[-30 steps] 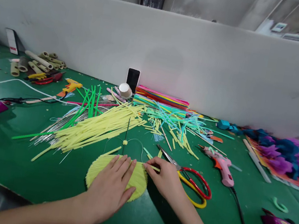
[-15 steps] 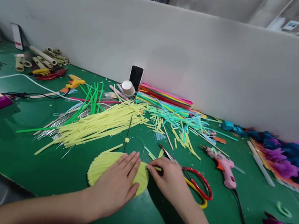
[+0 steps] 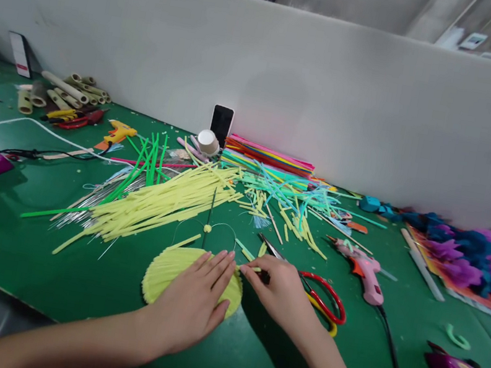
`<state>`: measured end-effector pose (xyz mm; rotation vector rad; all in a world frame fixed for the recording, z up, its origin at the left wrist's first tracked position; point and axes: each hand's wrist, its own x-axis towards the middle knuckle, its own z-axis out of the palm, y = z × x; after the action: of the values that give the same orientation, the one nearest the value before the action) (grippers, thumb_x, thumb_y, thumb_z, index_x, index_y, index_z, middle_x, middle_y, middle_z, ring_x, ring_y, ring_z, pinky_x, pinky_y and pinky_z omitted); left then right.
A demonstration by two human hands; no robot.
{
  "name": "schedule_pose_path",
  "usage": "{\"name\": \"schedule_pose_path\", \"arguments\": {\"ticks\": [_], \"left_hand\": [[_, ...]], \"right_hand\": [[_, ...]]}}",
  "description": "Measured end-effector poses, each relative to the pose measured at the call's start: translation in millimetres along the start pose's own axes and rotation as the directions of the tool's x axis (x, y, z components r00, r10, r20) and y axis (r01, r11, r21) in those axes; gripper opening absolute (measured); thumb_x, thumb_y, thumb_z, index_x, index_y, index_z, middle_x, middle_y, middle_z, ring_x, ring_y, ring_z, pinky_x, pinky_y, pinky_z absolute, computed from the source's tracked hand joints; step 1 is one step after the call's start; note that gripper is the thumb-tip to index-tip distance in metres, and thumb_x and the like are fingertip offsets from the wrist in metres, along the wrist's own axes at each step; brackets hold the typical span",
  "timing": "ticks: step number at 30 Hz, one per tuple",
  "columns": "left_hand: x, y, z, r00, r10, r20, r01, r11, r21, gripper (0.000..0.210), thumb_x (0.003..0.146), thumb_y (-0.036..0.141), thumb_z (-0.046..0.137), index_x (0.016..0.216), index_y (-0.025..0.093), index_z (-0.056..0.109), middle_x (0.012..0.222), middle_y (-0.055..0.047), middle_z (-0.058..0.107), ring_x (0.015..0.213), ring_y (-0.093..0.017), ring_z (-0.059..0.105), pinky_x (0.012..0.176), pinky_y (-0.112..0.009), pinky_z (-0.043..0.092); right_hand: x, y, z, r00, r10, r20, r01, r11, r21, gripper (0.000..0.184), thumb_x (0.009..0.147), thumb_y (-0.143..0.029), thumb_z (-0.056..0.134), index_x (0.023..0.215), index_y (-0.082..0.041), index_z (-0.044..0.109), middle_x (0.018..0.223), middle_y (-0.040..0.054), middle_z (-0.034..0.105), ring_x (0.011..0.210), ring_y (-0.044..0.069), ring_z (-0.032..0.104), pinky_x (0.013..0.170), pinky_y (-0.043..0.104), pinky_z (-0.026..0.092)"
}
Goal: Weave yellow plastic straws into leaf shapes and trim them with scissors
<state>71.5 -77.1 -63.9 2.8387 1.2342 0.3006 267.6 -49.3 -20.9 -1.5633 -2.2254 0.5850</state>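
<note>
An oval pad made of pale yellow pipe cleaners (image 3: 165, 271) lies on the green table in front of me. Across it my left hand (image 3: 195, 301) rests flat, fingers stretched out and covering its middle. At the pad's right edge my right hand (image 3: 278, 285) pinches a short yellow pipe cleaner (image 3: 254, 269) between thumb and forefinger. Just beyond the pad stands a thin dark stem with a small yellow bead (image 3: 207, 228) and fine looped wires. Scissors with red and yellow handles (image 3: 328, 300) lie beside my right hand, partly hidden by it.
A heap of yellow pipe cleaners (image 3: 162, 198) spreads behind the pad, with coloured bundles (image 3: 271, 160) further back. A pink glue gun (image 3: 367, 273) lies to the right, its cord running forward. A yellow glue gun (image 3: 118, 132) and bamboo tubes (image 3: 72, 91) are at the left.
The view has shifted slightly. My left hand stays flat on the pad, and my right hand keeps its pinch at the pad's edge with hardly any movement.
</note>
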Motion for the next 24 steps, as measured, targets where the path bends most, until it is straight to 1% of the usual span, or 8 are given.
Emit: {"name": "schedule_pose_path", "arguments": {"ticks": [3,7,11,15,20,22,24], "left_hand": [[0.9,0.9,-1.1,1.0,-0.01,-0.005,0.01,1.0,-0.002,0.056,0.099,0.041,0.023,0.145,0.011,0.031,0.153,-0.011,0.029,0.142,-0.022,0.023,0.115,-0.039,0.019],[1.3,0.8,-1.0,1.0,-0.008,-0.017,0.008,1.0,-0.002,0.056,0.099,0.041,0.024,0.145,0.011,0.032,0.151,-0.011,0.032,0.142,-0.022,0.025,0.114,-0.039,0.02],[1.2,-0.4,0.8,1.0,0.0,-0.013,0.0,1.0,0.003,0.056,0.098,0.041,0.023,0.143,0.01,0.036,0.151,-0.012,0.033,0.141,-0.023,0.025,0.114,-0.04,0.02],[1.9,-0.3,0.6,1.0,-0.003,0.008,0.003,1.0,0.012,0.056,0.098,0.04,0.023,0.142,0.008,0.037,0.151,-0.012,0.033,0.142,-0.024,0.024,0.114,-0.041,0.02],[4.2,0.8,-2.5,0.998,0.006,0.064,-0.008,0.999,0.031,0.058,0.096,0.04,0.025,0.139,0.003,0.042,0.146,-0.016,0.04,0.14,-0.026,0.027,0.114,-0.044,0.02],[4.4,1.0,-2.5,0.998,0.009,0.064,-0.012,0.999,0.039,0.058,0.096,0.04,0.025,0.137,0.003,0.044,0.144,-0.016,0.044,0.14,-0.027,0.029,0.114,-0.045,0.02],[3.6,1.1,-1.0,0.999,0.008,0.04,-0.01,0.999,0.047,0.058,0.096,0.04,0.026,0.137,0.004,0.044,0.143,-0.016,0.045,0.139,-0.026,0.03,0.114,-0.045,0.02]], "right_hand": [[-1.2,-1.9,-4.0,1.0,-0.018,0.018,0.019,1.0,-0.016,0.027,0.092,-0.032,0.05,0.078,-0.019,0.069,0.077,0.0036,0.068,0.073,0.017,0.061,0.065,0.025,0.039],[-0.6,-3.3,-9.3,0.999,-0.029,0.039,0.031,0.998,-0.059,0.032,0.093,-0.036,0.049,0.074,-0.019,0.068,0.07,0.0025,0.064,0.065,0.015,0.057,0.06,0.024,0.036],[3.2,-7.0,-12.8,0.996,-0.063,0.062,0.07,0.991,-0.113,0.031,0.093,-0.034,0.048,0.074,-0.019,0.067,0.07,0.0024,0.063,0.065,0.014,0.056,0.06,0.023,0.035],[9.3,-19.2,-14.7,0.99,-0.082,0.116,0.109,0.963,-0.248,0.03,0.093,-0.028,0.047,0.071,-0.018,0.064,0.071,0.0036,0.063,0.067,0.014,0.058,0.061,0.023,0.034],[20.8,-41.9,-13.9,0.982,-0.079,0.173,0.149,0.888,-0.436,0.025,0.089,-0.022,0.048,0.069,-0.018,0.063,0.074,0.0037,0.064,0.065,0.014,0.059,0.057,0.025,0.03],[25.3,-46.8,-13.6,0.982,-0.08,0.172,0.154,0.866,-0.475,0.025,0.088,-0.021,0.048,0.069,-0.018,0.063,0.074,0.0036,0.064,0.063,0.014,0.06,0.054,0.026,0.029],[28.2,-47.1,-14.9,0.982,-0.074,0.172,0.149,0.866,-0.477,0.026,0.089,-0.022,0.048,0.069,-0.018,0.064,0.073,0.0042,0.065,0.064,0.015,0.06,0.054,0.025,0.029]]}}
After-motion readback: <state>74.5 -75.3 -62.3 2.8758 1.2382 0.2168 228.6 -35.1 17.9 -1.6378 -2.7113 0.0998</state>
